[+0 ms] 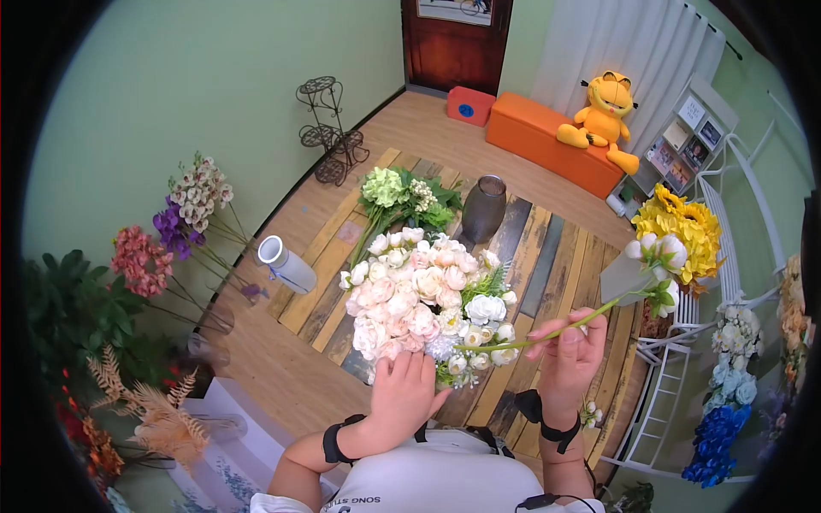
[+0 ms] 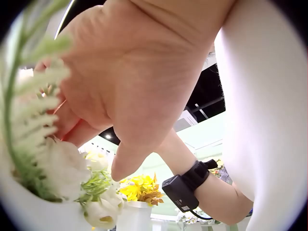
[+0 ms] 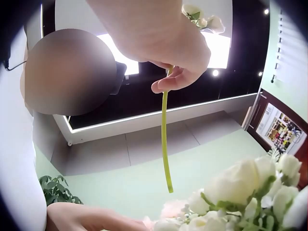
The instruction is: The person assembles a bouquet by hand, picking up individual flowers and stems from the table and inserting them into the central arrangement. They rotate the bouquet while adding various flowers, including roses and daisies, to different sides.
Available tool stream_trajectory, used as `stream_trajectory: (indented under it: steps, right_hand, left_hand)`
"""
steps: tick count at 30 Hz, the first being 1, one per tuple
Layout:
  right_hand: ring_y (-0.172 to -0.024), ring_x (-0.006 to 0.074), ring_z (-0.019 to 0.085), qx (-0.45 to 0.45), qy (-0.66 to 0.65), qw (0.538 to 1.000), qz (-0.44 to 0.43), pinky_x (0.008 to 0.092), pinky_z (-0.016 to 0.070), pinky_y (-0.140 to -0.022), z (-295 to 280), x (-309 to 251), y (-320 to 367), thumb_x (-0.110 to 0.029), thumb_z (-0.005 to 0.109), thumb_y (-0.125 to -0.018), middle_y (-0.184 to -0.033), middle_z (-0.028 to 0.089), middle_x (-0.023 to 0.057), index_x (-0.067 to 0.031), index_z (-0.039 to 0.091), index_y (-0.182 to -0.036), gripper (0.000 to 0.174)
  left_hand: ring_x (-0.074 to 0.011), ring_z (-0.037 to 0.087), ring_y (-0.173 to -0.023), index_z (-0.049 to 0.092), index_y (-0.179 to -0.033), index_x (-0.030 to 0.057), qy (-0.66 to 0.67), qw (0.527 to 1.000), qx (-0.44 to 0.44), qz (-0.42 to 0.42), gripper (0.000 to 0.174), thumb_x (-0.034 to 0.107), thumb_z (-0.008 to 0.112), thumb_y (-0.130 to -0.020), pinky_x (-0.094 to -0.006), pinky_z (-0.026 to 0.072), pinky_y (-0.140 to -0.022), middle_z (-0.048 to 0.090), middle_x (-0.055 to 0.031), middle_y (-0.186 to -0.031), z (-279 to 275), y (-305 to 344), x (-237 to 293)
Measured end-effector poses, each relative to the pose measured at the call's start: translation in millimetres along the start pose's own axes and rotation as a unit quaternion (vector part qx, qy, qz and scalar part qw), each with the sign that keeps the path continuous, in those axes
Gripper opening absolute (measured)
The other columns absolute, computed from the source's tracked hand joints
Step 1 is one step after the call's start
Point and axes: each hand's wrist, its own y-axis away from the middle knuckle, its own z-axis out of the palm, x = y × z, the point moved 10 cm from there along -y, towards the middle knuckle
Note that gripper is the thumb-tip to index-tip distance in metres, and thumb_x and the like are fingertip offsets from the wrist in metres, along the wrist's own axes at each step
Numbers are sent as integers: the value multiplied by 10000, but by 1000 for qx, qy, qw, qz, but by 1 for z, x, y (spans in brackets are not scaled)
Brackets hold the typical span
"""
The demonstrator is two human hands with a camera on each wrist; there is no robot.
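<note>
My right hand (image 1: 575, 342) pinches the green stem of a white peony stem (image 1: 534, 339) between thumb and fingers. Its white blooms point away to the right, and its bare cut end reaches left over the bouquet. In the right wrist view the stem (image 3: 165, 134) hangs below the fingers. A dense bouquet (image 1: 409, 295) of pale pink and white artificial flowers with some greenery fills the near middle of the table. My left hand (image 1: 402, 393) rests with extended fingers against its near edge. White blooms (image 2: 67, 168) and a fern sprig lie beside that hand in the left wrist view.
On the plank table (image 1: 547, 256) stand a dark glass vase (image 1: 485, 209), green hydrangea stems (image 1: 386, 188) and a white vase (image 1: 286, 267). Yellow sunflowers (image 1: 684, 227) fill a grey container at right. White metal racks (image 1: 663, 410) flank the right side; potted plants stand at left.
</note>
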Motion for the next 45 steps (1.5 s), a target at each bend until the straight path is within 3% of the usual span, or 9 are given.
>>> stream_trajectory:
  steps: [9, 14, 21, 30, 32, 35, 38, 41, 45]
  right_hand:
    - [-650, 131, 571, -68, 9, 996, 55, 229, 469, -601, 34, 25, 9, -76, 412, -907, -871, 593, 158, -29, 355, -999, 118]
    - [-694, 127, 575, -76, 16, 994, 80, 224, 468, -638, 39, 32, 9, -53, 413, -901, -914, 570, 152, -10, 372, -977, 97]
    - [-693, 130, 576, -66, 5, 997, 51, 230, 475, -646, 39, 32, 8, -61, 412, -904, -916, 569, 152, -3, 377, -977, 100]
    - [-687, 155, 588, -82, 24, 996, 40, 252, 489, -628, 49, 38, 11, -96, 422, -907, -879, 574, 165, -21, 377, -959, 101]
    - [-696, 166, 590, -97, 20, 995, 32, 264, 495, -647, 51, 37, 12, -92, 420, -906, -898, 567, 172, -21, 372, -965, 104]
    - [-701, 178, 591, -115, 22, 993, 14, 274, 498, -659, 52, 35, 13, -94, 418, -906, -895, 562, 177, -20, 365, -972, 112]
    - [-707, 186, 593, -123, 34, 992, 1, 283, 500, -666, 51, 32, 14, -97, 418, -905, -891, 559, 177, -19, 361, -975, 119]
    - [-713, 187, 592, -128, 37, 991, -16, 285, 500, -669, 52, 28, 14, -82, 411, -905, -895, 555, 177, -18, 358, -978, 111]
    - [-719, 179, 591, -125, 36, 991, -8, 279, 497, -675, 51, 32, 14, -58, 398, -905, -906, 554, 178, -13, 356, -984, 101]
  left_hand:
    - [-240, 441, -883, 495, -884, 31, 30, 999, -18, -34, 426, 361, 653, -667, -361, 325, -714, 498, -109, -930, 20, 2, -2]
    - [-296, 439, -916, 474, -1038, 9, 89, 995, 11, -47, 494, 300, 651, -681, -393, 314, -746, 460, -164, -1052, 22, 6, -3]
    - [-293, 451, -999, 406, -1141, -8, 195, 979, 9, -59, 557, 263, 634, -711, -399, 307, -796, 456, -171, -1090, 25, 7, -6]
    - [-284, 565, -761, 456, -1110, -41, 242, 959, 82, -119, 413, 205, 555, -793, -357, 351, -729, 598, -150, -839, 16, -1, -25]
    - [-280, 579, -605, 521, -1050, -7, 173, 972, 67, -147, 293, 162, 529, -811, -359, 417, -604, 599, -119, -711, 17, -4, -31]
    - [-267, 568, -508, 563, -962, 33, 130, 976, 72, -160, 199, 163, 539, -812, -358, 437, -464, 590, -96, -656, 19, -6, -34]
    - [-318, 569, -553, 564, -913, 69, 123, 973, 3, -197, 180, 204, 575, -794, -399, 439, -458, 594, -123, -734, 28, -9, -39]
    - [-292, 577, -585, 574, -859, 103, 98, 976, -9, -194, 151, 210, 611, -759, -388, 437, -470, 583, -98, -766, 29, -12, -38]
    - [-241, 567, -533, 550, -833, 123, 65, 987, 53, -139, 95, 131, 557, -738, -355, 445, -444, 542, -76, -829, 26, -12, -31]
